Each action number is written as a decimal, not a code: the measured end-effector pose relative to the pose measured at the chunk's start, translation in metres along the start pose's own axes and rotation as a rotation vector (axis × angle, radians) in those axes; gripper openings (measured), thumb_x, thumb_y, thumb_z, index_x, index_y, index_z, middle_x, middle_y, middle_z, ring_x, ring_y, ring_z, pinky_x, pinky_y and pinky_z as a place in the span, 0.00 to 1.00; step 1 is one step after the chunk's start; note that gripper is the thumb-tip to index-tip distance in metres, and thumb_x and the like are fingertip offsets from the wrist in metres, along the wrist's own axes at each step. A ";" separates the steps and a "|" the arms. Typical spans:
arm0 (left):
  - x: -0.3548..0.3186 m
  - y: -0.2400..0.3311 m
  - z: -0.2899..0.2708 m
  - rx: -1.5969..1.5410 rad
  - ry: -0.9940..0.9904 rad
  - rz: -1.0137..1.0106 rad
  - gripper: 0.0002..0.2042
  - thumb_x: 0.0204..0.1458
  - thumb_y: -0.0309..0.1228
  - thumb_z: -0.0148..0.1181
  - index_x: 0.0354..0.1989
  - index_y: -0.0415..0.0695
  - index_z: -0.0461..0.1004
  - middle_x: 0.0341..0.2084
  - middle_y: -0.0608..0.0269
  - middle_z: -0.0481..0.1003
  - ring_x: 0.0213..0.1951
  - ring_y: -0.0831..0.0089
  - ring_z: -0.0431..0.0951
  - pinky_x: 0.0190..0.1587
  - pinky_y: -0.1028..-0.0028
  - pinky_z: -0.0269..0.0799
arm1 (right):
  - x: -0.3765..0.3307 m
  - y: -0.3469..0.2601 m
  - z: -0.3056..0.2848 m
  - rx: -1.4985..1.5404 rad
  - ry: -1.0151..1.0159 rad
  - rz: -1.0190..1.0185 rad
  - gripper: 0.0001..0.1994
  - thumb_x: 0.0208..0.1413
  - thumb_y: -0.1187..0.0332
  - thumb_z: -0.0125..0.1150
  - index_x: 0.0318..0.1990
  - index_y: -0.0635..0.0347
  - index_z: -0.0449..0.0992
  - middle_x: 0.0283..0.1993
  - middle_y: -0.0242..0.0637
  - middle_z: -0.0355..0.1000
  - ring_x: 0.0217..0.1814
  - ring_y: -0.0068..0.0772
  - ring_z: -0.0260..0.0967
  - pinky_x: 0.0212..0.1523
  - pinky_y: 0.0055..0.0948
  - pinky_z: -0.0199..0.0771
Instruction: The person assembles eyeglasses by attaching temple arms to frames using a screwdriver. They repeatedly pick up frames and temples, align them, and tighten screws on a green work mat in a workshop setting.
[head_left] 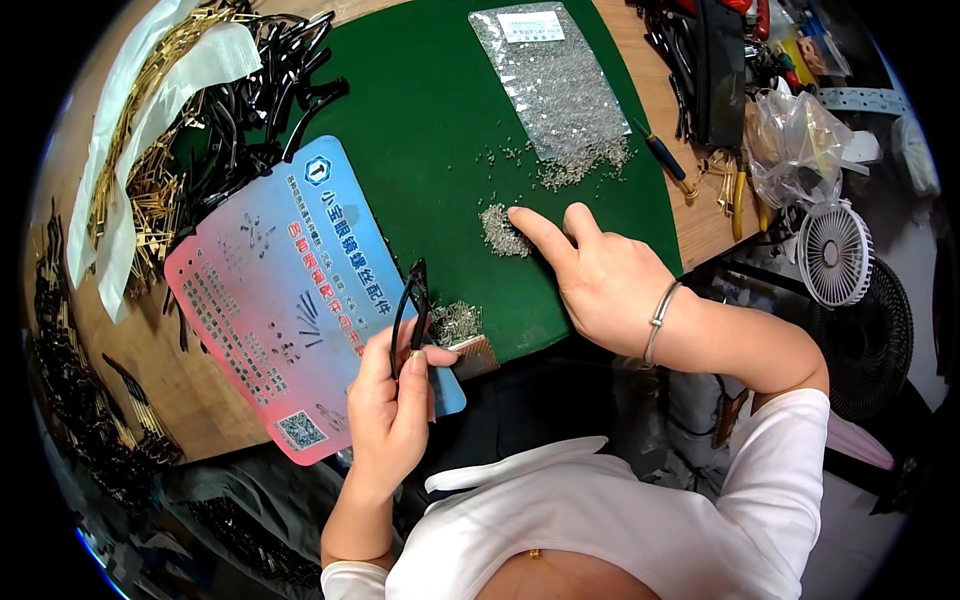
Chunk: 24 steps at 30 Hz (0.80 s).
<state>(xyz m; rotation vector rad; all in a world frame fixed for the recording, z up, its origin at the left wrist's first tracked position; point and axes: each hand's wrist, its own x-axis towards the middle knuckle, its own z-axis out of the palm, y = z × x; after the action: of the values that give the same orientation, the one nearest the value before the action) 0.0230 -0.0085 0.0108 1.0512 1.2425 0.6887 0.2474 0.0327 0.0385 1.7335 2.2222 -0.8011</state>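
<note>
My left hand [393,410] is closed around a thin black glasses frame [404,315], held upright between thumb and fingers above the near edge of the green mat. Beside it lies a small heap of tiny silvery metal pieces [456,322], which look like screws. My right hand [612,280] stretches its index finger to another small pile of the same pieces [503,232]. The fingertip touches the edge of this pile; the remaining fingers are partly curled and partly hidden. No held object shows in that hand.
A clear bag of tiny metal pieces [550,85] spills onto the green mat [410,120]. A blue-and-pink printed card [250,290] lies left. Black-tipped glasses temples [240,110] are heaped behind it. A screwdriver [665,160], plastic bags [795,140] and small fan [835,255] are right.
</note>
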 end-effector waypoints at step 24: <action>0.004 -0.005 0.009 0.368 0.140 0.261 0.11 0.52 0.18 0.46 0.44 0.37 0.66 0.25 0.53 0.75 0.27 0.59 0.78 0.27 0.70 0.72 | 0.015 -0.037 -0.017 1.471 -0.970 0.286 0.27 0.51 0.74 0.46 0.60 0.63 0.49 0.35 0.46 0.66 0.22 0.32 0.68 0.20 0.30 0.71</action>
<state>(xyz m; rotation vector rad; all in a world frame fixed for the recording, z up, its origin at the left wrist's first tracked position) 0.0324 -0.0098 0.0043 1.5094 1.4004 0.7582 0.2106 0.0484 0.0555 1.2736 0.5530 -2.7243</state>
